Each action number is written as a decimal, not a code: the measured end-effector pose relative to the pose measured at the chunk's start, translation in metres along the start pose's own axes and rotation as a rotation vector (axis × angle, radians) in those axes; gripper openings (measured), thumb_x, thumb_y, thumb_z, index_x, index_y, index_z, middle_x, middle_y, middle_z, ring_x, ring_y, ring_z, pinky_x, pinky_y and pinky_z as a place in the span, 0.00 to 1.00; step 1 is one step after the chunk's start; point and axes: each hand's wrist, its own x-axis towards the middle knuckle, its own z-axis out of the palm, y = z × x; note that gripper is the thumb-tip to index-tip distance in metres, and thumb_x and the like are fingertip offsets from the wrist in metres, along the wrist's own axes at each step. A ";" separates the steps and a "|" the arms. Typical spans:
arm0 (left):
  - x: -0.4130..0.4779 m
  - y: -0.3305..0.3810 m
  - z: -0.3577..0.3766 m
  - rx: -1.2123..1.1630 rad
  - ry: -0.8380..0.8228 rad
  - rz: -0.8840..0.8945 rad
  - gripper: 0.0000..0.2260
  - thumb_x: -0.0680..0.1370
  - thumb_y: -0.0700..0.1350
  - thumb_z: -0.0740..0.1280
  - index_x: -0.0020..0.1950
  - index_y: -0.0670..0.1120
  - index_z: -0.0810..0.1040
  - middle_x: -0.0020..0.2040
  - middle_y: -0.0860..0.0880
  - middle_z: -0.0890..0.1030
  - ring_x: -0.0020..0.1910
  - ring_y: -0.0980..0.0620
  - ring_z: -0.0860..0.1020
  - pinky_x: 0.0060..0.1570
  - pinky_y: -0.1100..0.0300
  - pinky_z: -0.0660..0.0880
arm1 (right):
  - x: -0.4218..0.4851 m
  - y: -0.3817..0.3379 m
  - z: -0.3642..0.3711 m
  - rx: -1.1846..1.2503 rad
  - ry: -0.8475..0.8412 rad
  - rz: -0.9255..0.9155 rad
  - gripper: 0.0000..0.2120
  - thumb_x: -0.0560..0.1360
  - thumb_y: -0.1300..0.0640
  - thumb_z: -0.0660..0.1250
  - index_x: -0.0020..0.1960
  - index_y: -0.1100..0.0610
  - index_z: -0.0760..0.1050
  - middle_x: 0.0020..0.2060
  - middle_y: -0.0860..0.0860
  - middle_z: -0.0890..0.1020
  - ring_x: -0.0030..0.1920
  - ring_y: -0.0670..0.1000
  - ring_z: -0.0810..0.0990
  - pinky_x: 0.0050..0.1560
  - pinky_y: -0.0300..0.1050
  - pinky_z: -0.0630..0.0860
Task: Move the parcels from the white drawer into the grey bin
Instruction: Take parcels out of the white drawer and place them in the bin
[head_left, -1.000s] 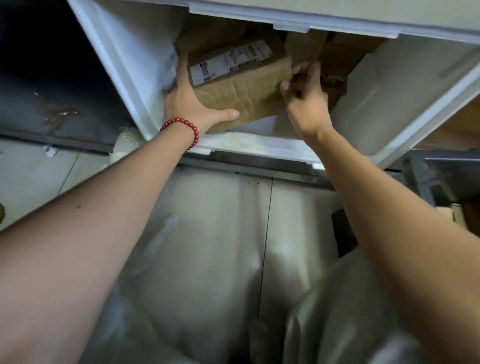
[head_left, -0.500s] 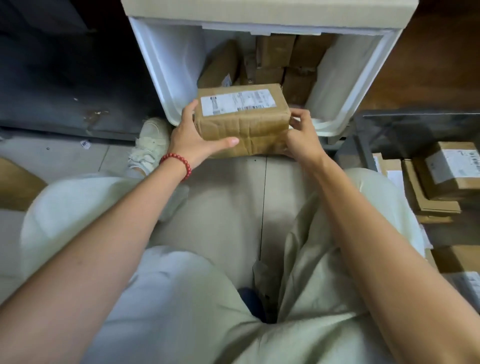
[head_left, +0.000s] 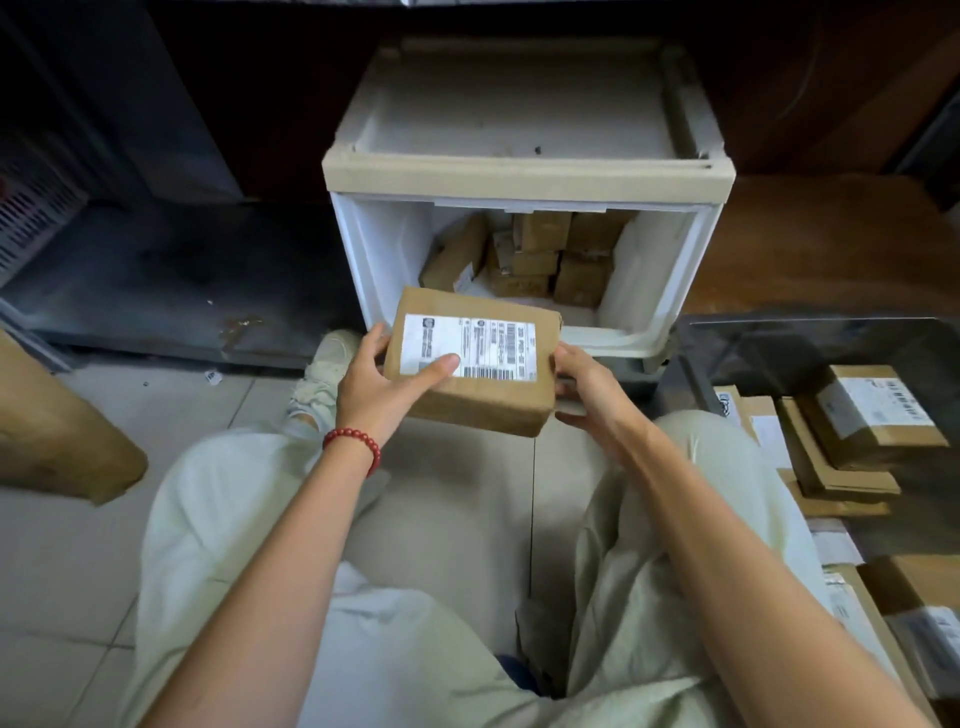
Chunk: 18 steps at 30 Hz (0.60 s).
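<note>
Parcel (head_left: 475, 364) with a label is in the air before the white drawer (head_left: 384, 249), left hand (head_left: 379, 384) and right hand (head_left: 587, 395) gripping its ends. More parcels (head_left: 540, 254) wait inside; the grey bin (head_left: 779, 332) holds several.

Grey bin (head_left: 810, 325) partly beyond right edge; label (head_left: 493, 343) print seemingly illegible.

It seems a parcel storeroom or sorting room: a white drawer (head_left: 384, 249) packed with brown parcels (head_left: 540, 231), a grey bin (head_left: 810, 338) holding labelled boxes (head_left: 878, 410), all on a plain tiled floor (head_left: 156, 410).
</note>
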 end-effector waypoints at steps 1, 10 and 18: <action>-0.001 0.000 0.001 0.000 -0.013 -0.002 0.35 0.62 0.62 0.77 0.66 0.55 0.71 0.60 0.60 0.77 0.60 0.57 0.76 0.58 0.58 0.73 | 0.000 0.000 0.001 0.002 0.008 -0.006 0.18 0.77 0.45 0.57 0.65 0.42 0.72 0.49 0.42 0.82 0.54 0.47 0.79 0.62 0.55 0.72; -0.005 0.001 0.010 0.006 -0.062 -0.010 0.31 0.61 0.64 0.77 0.60 0.56 0.75 0.57 0.56 0.79 0.55 0.57 0.78 0.59 0.52 0.75 | 0.005 -0.001 -0.004 0.178 0.011 0.003 0.21 0.81 0.40 0.49 0.55 0.47 0.77 0.59 0.49 0.81 0.59 0.48 0.75 0.69 0.53 0.57; -0.002 0.001 0.007 0.004 -0.060 -0.054 0.37 0.55 0.71 0.75 0.58 0.53 0.75 0.53 0.58 0.81 0.54 0.58 0.79 0.58 0.54 0.75 | 0.007 -0.001 -0.003 0.128 0.039 0.011 0.31 0.79 0.33 0.46 0.69 0.50 0.72 0.61 0.49 0.80 0.61 0.51 0.73 0.65 0.52 0.63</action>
